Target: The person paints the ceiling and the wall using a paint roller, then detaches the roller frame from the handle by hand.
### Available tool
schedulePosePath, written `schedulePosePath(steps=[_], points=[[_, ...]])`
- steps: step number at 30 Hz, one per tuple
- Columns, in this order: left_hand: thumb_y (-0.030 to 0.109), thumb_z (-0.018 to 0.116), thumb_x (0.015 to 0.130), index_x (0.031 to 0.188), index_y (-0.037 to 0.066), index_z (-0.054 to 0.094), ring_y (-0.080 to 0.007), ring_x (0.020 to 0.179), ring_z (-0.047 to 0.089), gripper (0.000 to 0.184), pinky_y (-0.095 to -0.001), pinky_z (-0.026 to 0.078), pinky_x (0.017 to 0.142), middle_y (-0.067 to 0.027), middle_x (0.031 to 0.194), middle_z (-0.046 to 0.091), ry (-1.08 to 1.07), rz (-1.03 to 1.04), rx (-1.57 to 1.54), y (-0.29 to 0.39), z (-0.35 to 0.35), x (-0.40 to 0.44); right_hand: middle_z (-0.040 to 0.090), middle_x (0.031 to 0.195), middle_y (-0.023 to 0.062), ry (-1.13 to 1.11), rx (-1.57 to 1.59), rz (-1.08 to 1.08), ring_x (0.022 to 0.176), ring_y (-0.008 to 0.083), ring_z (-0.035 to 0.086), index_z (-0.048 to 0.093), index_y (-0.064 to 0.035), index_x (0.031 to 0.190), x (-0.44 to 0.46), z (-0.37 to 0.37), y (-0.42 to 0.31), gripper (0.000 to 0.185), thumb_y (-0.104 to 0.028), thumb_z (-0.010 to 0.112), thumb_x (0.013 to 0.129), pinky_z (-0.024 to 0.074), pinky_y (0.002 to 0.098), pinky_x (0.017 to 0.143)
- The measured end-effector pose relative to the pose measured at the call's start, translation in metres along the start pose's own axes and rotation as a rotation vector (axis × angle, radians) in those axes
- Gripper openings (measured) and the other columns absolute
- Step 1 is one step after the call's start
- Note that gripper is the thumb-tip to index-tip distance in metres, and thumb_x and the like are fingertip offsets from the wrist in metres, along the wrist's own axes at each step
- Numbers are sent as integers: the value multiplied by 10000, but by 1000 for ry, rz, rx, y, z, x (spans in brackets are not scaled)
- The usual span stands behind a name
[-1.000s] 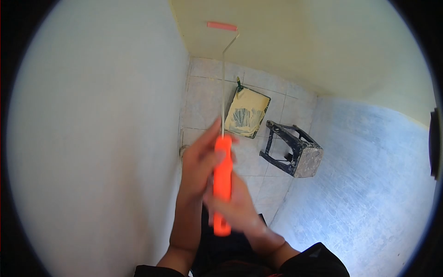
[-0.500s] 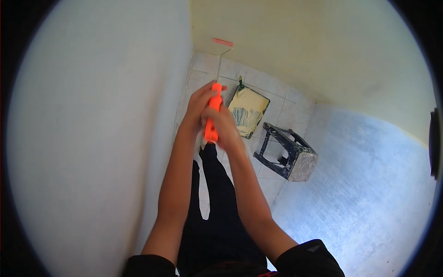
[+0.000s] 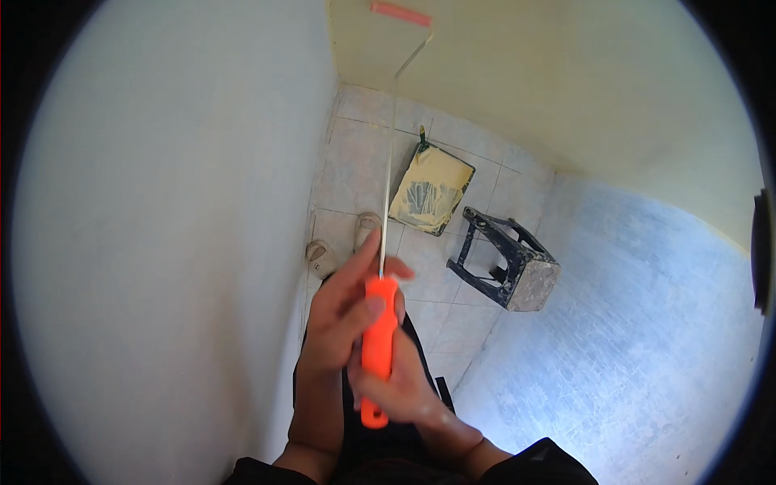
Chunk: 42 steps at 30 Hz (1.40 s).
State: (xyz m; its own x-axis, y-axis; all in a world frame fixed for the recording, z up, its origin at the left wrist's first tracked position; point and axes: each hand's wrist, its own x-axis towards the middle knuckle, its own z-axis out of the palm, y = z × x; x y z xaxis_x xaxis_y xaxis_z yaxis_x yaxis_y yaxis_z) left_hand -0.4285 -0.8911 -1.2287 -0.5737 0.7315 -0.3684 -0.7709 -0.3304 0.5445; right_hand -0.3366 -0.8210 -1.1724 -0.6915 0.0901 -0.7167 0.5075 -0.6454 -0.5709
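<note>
A long-framed paint roller (image 3: 378, 339) with an orange handle is gripped in both my hands. My left hand (image 3: 330, 325) wraps the upper part of the handle, its thumb across the front and a finger along the metal rod. Lower down, my right hand (image 3: 402, 386) closes round the handle near its end. The pink roller sleeve (image 3: 401, 14) is up against the cream wall; whether it presses on it I cannot tell. On the floor beyond my hands lies a paint tray (image 3: 444, 184) with cream paint, a green-handled brush (image 3: 422, 137) at its far corner.
A dark, paint-spattered stool (image 3: 533, 283) lies on its side right of the tray. Close on my left rises a pale wall (image 3: 178, 226); a patchy bluish-white wall (image 3: 622, 323) stands on the right. My shoes (image 3: 321, 257) are on the tiled floor (image 3: 352, 153).
Both hands have drawn back toward my body, still round the handle. The roller sleeve has moved higher up in view, and more of the rod shows. Tray and stool stay put.
</note>
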Motion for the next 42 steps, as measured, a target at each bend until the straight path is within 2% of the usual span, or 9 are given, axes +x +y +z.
schedulePosePath(steps=[2,8,17,24,28,32,33,38,42], points=[[31,526,960,1563,18,315,-160,878,603,639,-310,523,805,-177,1262,630,28,-13,27,9,10,1,553,850,37,-44,75,72,694,113,587,502,-29,1143,-12,3,-16,327,-29,575,824,515,267,626],[116,573,975,1437,-29,473,-162,857,619,495,-312,541,775,-153,1228,658,266,-45,114,-41,-62,122,581,728,72,107,-44,-94,516,162,576,555,-3,912,139,-63,-5,170,-138,598,817,469,283,437],[293,657,917,1240,6,626,-163,840,628,433,-305,540,763,-97,1014,663,263,-322,51,-97,-228,285,579,725,42,97,312,-2,603,171,564,567,-64,892,363,-127,24,138,-174,625,832,460,297,539],[269,646,905,1379,-15,537,-166,861,624,564,-317,524,776,-100,1048,651,237,-119,144,-77,-191,202,609,826,60,112,-19,-57,716,127,597,577,-23,948,254,-73,24,164,-147,598,842,480,289,599],[200,595,912,1513,-71,357,-201,817,604,701,-326,502,734,-194,1155,615,273,4,-23,-21,-73,75,590,1051,105,46,-126,-192,942,179,640,399,34,1423,119,-17,28,607,-67,568,849,530,327,817],[156,579,901,1511,-102,332,-205,789,583,707,-328,481,702,-260,1185,585,263,23,-20,12,-44,60,602,1071,153,18,-30,-25,985,243,659,316,46,1491,88,12,2,713,-69,569,834,521,351,878],[184,605,902,1486,-109,374,-202,794,584,694,-322,479,714,-242,1166,595,315,20,-36,8,-58,79,583,893,86,43,28,-147,661,166,636,403,34,1284,113,13,-2,477,-7,539,829,527,298,590],[253,639,938,1244,-28,600,-180,822,614,418,-301,508,748,-112,992,660,234,-130,-209,-36,-191,223,589,787,86,379,73,9,623,173,600,530,42,1048,282,-11,-38,296,-131,593,816,491,304,552],[243,619,961,1216,-1,618,-182,838,626,353,-299,515,758,-79,934,656,188,-51,-207,-70,-251,277,588,758,78,197,115,-40,626,174,600,518,20,999,355,-54,6,263,-140,605,808,489,302,553]])
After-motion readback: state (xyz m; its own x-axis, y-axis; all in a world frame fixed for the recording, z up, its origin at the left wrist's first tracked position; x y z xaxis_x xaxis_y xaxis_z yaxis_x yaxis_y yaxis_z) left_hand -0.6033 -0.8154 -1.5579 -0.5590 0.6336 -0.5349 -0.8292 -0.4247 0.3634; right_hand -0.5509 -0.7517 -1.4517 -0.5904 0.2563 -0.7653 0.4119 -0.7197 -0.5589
